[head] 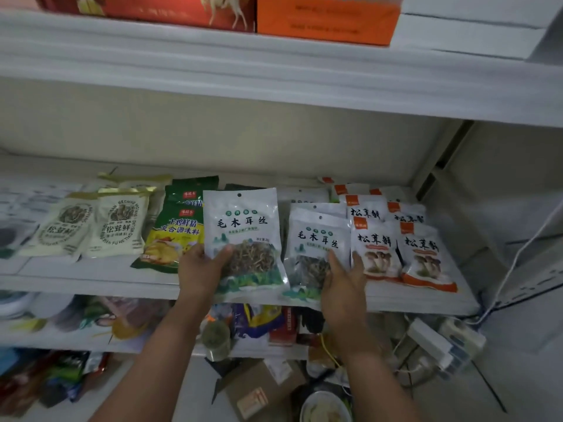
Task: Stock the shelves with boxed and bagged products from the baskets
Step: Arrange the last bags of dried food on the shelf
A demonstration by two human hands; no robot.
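My left hand [199, 269] grips the white plastic fungus bag [243, 236] low, mid-frame; seems light, floppy, slippery; right hand [342, 284] flat, released.

The white middle shelf [91, 283] carries bags lying flat in overlapping rows. Cream mushroom bags [118, 229] lie at the left, with green-and-yellow seasoning bags [175, 236] just beside them. White wood-ear bags [316, 236] lie right of centre and orange-trimmed mushroom bags [422, 257] at the right end. On the upper shelf [274, 71] a red box [152, 7] touches an orange box [329, 19].
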